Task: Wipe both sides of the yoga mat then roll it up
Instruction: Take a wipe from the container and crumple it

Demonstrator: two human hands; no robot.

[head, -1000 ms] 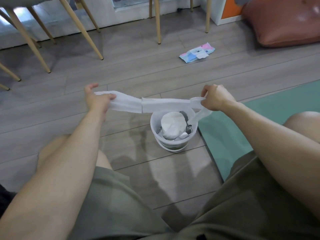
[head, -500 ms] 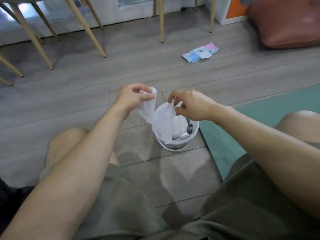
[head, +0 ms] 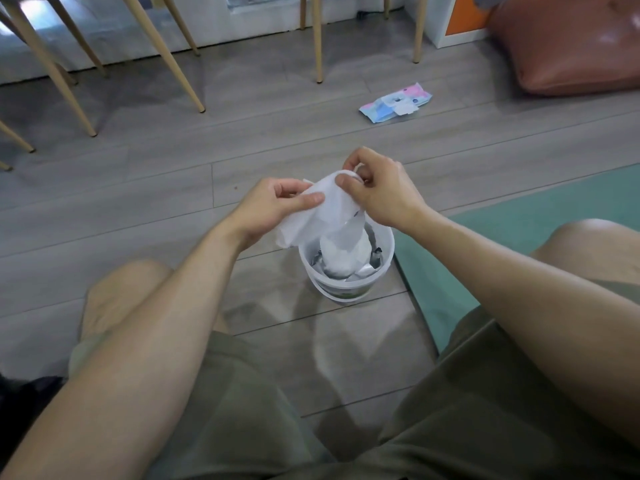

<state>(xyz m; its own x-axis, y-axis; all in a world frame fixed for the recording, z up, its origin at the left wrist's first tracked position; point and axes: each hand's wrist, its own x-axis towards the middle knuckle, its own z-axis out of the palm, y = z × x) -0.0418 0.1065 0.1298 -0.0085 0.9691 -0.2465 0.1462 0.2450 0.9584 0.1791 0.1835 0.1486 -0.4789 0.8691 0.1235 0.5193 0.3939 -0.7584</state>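
Two hands hold a white wipe over a tub.
Left hand and right hand both pinch the wipe; tub directly below, green mat right of the right hand.

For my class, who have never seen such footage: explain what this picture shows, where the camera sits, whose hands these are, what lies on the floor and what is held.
One camera, worn on a person's head, looks down at their own bare arms and knees. The left hand and right hand both pinch a white wipe above a white tub of wipes. On the grey floor lie a green yoga mat at right, unrolled as far as the picture shows, and a pink-and-blue packet farther off.
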